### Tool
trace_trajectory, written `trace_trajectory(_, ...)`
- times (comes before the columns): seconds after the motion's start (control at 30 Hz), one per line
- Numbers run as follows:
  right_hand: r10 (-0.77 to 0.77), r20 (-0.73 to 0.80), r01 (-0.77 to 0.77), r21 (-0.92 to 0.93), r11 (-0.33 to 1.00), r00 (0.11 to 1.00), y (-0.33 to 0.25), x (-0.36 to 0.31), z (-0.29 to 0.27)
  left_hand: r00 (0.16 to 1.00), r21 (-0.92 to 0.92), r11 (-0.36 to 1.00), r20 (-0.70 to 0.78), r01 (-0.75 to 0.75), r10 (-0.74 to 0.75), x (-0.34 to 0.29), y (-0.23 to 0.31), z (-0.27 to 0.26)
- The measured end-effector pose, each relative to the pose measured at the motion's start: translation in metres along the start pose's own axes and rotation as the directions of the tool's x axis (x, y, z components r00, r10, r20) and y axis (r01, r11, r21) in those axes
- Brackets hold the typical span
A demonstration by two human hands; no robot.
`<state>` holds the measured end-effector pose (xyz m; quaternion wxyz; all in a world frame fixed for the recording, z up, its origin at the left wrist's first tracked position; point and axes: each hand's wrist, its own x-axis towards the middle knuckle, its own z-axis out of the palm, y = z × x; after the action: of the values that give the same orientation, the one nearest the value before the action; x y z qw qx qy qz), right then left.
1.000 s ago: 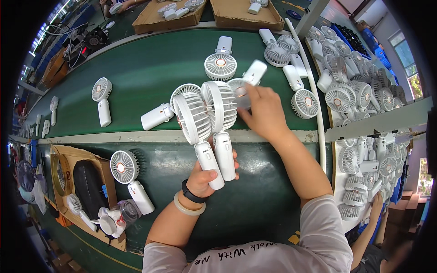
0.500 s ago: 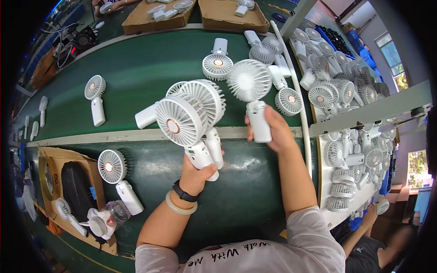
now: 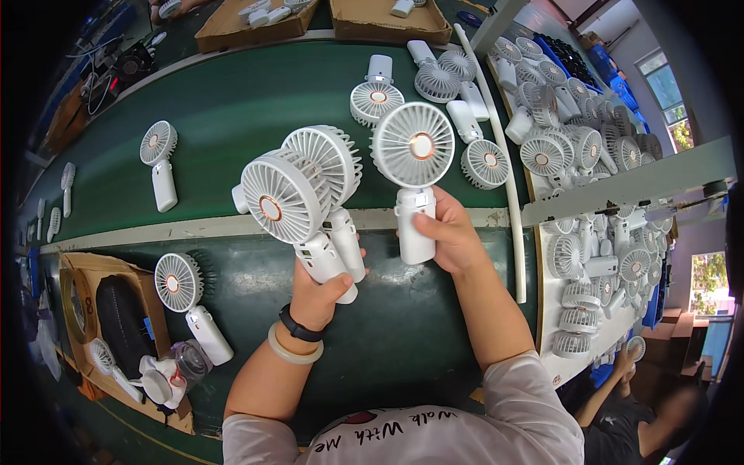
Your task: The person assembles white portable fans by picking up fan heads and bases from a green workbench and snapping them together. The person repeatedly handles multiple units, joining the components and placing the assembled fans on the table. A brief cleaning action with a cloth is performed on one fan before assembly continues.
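Note:
Two white handheld fans [image 3: 285, 198] are gripped together by their handles in my left hand [image 3: 316, 293], heads up and overlapping. My right hand [image 3: 448, 232] is wrapped round the handle of another white handheld fan [image 3: 414, 147], held upright with its grille and copper-coloured centre ring facing me. Partly hidden behind the left-hand fans, a further fan's handle [image 3: 240, 199] shows on the green belt [image 3: 256, 93]. Just beyond the right-hand fan lies a fan [image 3: 377, 101] with its handle pointing away. Several more fans [image 3: 438, 80] lie to its right.
A white pipe [image 3: 511, 186] runs along the belt's right side, beside a table [image 3: 558, 368] heaped with fans. On the near left, a fan [image 3: 178, 283] lies by a cardboard box [image 3: 159, 310] and a clear jar [image 3: 191, 363]. Cardboard trays [image 3: 256, 39] stand at the back. A co-worker [image 3: 647, 418] sits lower right.
My right hand has turned its fan, so the grille, blurred before, now shows sharply, and brought it slightly nearer and left. The left-hand fans have shifted a little left.

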<state>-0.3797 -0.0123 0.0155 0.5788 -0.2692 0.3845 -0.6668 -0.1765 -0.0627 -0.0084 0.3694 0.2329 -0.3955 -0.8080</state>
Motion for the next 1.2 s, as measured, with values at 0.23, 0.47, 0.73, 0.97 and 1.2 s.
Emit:
trace_trajectory(0.23,-0.093,-0.150,0.064,-0.187,0.980,0.984,-0.002,0.002,-0.001,1.000,0.030,1.000,0.023,-0.001,0.000,-0.001,0.002,0.000)
trace_trajectory(0.47,-0.079,-0.138,0.066,-0.096,0.993,0.987,-0.001,0.002,0.005,0.999,0.059,0.998,0.042,-0.021,0.019,-0.004,-0.003,-0.002)
trace_trajectory(0.73,-0.039,-0.112,0.031,-0.070,0.997,0.993,0.004,0.007,-0.004,0.998,0.075,0.997,0.064,-0.008,0.003,-0.002,-0.004,-0.003)
trace_trajectory(0.97,-0.037,-0.102,0.025,-0.110,0.994,0.994,0.007,0.006,-0.006,0.999,0.072,0.997,0.046,-0.027,0.024,-0.001,-0.006,-0.001)
trace_trajectory(1.2,-0.018,-0.074,0.010,-0.101,0.995,0.997,0.006,0.000,0.012,0.998,0.060,0.998,0.067,-0.011,0.007,-0.002,-0.005,-0.001)
